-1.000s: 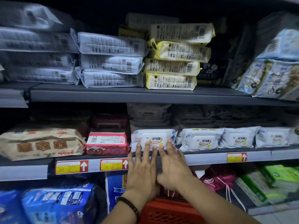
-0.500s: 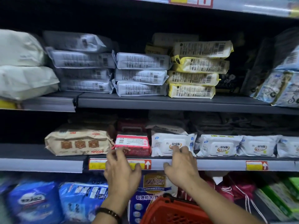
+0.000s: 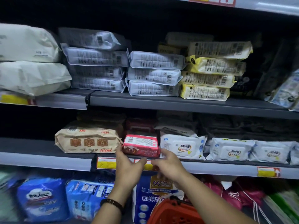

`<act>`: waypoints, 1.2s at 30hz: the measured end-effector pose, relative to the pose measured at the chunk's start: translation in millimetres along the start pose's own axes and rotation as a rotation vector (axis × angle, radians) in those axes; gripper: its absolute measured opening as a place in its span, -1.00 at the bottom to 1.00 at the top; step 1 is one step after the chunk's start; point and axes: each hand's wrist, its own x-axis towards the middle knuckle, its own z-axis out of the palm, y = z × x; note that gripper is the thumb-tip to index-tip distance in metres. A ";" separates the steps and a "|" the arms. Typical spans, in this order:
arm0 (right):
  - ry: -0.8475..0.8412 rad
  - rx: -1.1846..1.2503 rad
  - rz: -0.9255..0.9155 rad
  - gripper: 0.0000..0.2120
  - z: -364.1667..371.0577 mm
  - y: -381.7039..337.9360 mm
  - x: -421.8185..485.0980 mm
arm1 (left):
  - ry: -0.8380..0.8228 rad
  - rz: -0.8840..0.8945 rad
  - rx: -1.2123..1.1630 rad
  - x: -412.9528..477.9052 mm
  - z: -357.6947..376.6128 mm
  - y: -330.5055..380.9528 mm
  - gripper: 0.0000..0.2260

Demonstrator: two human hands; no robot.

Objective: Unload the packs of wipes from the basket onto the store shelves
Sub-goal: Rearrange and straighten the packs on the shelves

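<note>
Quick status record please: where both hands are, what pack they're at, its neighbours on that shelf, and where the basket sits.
left hand: open, fingers at the left end of the red pack
right hand: open, fingers at the pack's right end
red pack: lying at the front edge of the middle shelf
left neighbour: tan pack
right neighbour: white wipes pack
grip: contact likely, firm hold cannot be told
red basket: bottom of view, under the right forearm

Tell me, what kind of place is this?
Most likely a shop aisle. Stacked packs of wipes fill grey shelves, yellow price tags run along the shelf edges, and a red shopping basket sits below.
</note>
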 end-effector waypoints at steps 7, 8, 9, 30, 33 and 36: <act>0.129 0.274 -0.124 -0.66 6.4 -7.4 11.4 | 0.038 0.084 -0.059 1.4 -6.8 5.7 -0.30; 0.157 0.286 -0.144 -0.64 3.9 -9.5 14.3 | 0.040 0.107 -0.073 2.7 -7.9 6.7 -0.28; 0.170 0.278 -0.151 -0.63 1.2 -10.3 17.8 | 0.039 0.119 -0.093 3.9 -9.2 7.8 -0.27; 0.184 0.119 -0.337 -0.71 18.5 9.8 17.2 | 0.128 0.111 -0.131 -1.9 -17.3 18.3 -0.08; 0.215 0.251 -0.449 -0.35 19.7 8.3 10.4 | 0.110 0.102 -0.308 -5.2 -19.9 21.9 -0.12; 0.175 0.355 -0.615 -0.17 18.6 -3.3 -2.7 | -0.048 -0.009 -0.450 -9.4 -18.4 25.7 -0.20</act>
